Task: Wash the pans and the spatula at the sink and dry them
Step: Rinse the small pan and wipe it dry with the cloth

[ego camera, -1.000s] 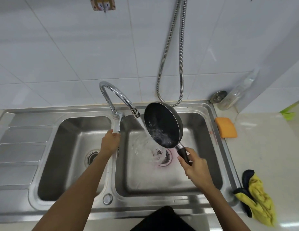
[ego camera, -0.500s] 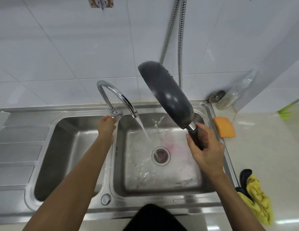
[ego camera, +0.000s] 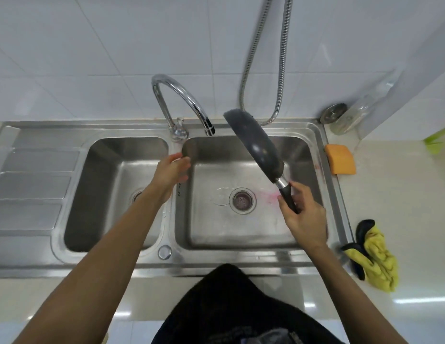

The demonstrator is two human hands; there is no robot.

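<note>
A person's right hand (ego camera: pixel 303 216) gripped the black handle (ego camera: pixel 288 198) of a dark pan (ego camera: pixel 256 145), fingers and thumb curled round it. The pan was held in the air over the right basin (ego camera: pixel 303 155) of a steel double sink (ego camera: pixel 216 261). It was tilted steeply, its grey underside facing the camera and its far rim up near the spout of the curved tap (ego camera: pixel 181 100) at the sink's back edge.

The left hand (ego camera: pixel 170 170) held nothing, its fingers loosely spread over the divider between the two basins, just in front of the tap's base; whether it touched the steel could not be told. A pink smear marked the right basin's floor beside the drain (ego camera: pixel 242 200).

On the counter (ego camera: pixel 402 194), an orange sponge (ego camera: pixel 340 158) lay against the sink's right edge. A crumpled yellow and black cloth (ego camera: pixel 373 256) sat near the sink's front right corner, and a clear bottle (ego camera: pixel 358 112) leaned in the back corner. A metal hose (ego camera: pixel 256 45) hung down the tiled wall.
</note>
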